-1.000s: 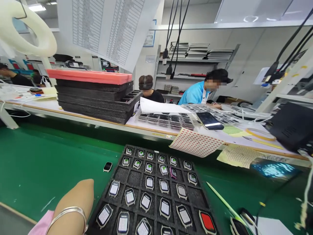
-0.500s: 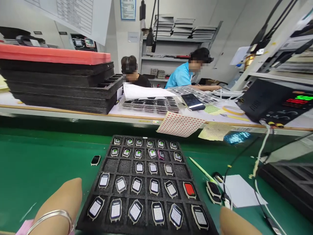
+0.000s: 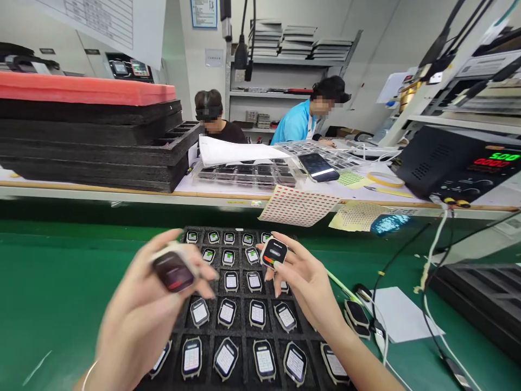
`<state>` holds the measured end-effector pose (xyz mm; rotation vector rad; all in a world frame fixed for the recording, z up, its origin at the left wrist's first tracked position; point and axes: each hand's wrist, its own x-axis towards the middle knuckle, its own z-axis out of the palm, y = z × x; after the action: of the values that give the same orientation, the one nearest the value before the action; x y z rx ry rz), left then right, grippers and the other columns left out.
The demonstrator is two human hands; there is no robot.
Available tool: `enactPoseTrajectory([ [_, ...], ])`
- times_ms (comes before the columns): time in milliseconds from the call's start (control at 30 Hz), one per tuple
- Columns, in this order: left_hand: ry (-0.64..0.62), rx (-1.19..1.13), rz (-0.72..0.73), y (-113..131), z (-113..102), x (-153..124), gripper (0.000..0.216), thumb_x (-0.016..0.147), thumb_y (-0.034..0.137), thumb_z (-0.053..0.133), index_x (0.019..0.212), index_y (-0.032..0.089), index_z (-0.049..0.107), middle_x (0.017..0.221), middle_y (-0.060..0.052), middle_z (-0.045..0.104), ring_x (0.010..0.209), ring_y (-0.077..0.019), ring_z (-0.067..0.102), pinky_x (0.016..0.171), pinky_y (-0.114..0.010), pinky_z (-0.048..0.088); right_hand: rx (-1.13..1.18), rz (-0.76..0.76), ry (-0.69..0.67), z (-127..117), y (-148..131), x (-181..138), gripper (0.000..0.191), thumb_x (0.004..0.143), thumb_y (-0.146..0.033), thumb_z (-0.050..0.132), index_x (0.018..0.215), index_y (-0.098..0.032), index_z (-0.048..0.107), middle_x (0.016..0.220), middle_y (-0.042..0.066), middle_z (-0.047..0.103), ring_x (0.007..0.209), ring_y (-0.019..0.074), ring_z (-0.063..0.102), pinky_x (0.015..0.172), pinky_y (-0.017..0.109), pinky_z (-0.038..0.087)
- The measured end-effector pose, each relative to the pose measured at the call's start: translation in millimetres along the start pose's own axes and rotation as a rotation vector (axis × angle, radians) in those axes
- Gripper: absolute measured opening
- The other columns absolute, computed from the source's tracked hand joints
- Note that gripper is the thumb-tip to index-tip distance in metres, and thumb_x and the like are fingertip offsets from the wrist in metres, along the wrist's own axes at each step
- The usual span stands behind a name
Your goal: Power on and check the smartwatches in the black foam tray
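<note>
My left hand is closed on a strapless smartwatch, its dark screen blurred by motion. In my right hand another smartwatch is pinched between thumb and fingers; its lit screen shows white text, a grey button and an orange-red mark. Both hands are above a black foam tray, which has several smartwatches lying face up in its compartments. Nearer rows show white screens, such as the watch in front; far ones show green patches. My hands and forearms hide part of the tray.
Right of the tray lie a green pen, two stacked watches, cables and white paper. A black power supply and stacked foam trays stand on the shelf. Two people sit beyond it.
Both hands have come up over the tray from the bottom edge, each now holding a smartwatch. The view has shifted slightly. The co-worker in blue has drawn an arm back.
</note>
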<state>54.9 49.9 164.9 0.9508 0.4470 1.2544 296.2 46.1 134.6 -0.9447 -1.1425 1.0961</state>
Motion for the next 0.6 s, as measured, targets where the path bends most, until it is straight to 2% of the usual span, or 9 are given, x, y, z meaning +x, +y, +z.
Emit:
enactPoseTrajectory([
  [133,-0.129,-0.059,-0.193,-22.8,5.5,26.4,0.041,0.086,0.013,0.057,0.127,0.02,0.053,0.1,-0.009,0.063,0.091,-0.0237,0.064,0.077,-0.037,0.056,-0.032,0.003,-0.004,-3.7,4.1,-0.5,0.044,0.088,-0.024,0.065,0.131,-0.024,0.053,0.097,0.008,0.068,0.064,0.0158,0.061,0.048,0.025,0.05],
  [267,-0.191,-0.084,-0.194,-35.2,7.5,30.3,0.038,0.092,0.02,0.053,0.13,0.02,0.05,0.096,-0.009,0.063,0.084,-0.0208,0.065,0.072,-0.035,0.058,-0.049,0.036,-0.02,-3.4,5.4,1.7,0.044,0.089,-0.023,0.065,0.131,-0.024,0.053,0.092,0.007,0.068,0.064,0.0164,0.061,0.051,0.026,0.051],
  [467,-0.24,-0.147,-0.166,-20.3,21.8,20.9,0.035,0.092,0.023,0.055,0.127,0.022,0.054,0.089,-0.006,0.062,0.073,-0.0183,0.066,0.058,-0.027,0.057,-0.052,0.033,-0.033,2.8,3.1,-3.5,0.048,0.085,-0.024,0.068,0.131,-0.023,0.053,0.106,0.012,0.067,0.07,0.02,0.064,0.049,0.028,0.052],
  [600,-0.281,-0.217,-0.37,-0.3,40.1,-2.9,0.043,0.087,0.039,0.058,0.129,0.029,0.055,0.092,-0.007,0.065,0.071,-0.0242,0.069,0.064,-0.04,0.057,-0.069,0.022,-0.015,5.0,4.8,-4.5,0.045,0.085,-0.022,0.068,0.128,-0.024,0.055,0.104,0.011,0.068,0.066,0.0182,0.064,0.047,0.027,0.051],
])
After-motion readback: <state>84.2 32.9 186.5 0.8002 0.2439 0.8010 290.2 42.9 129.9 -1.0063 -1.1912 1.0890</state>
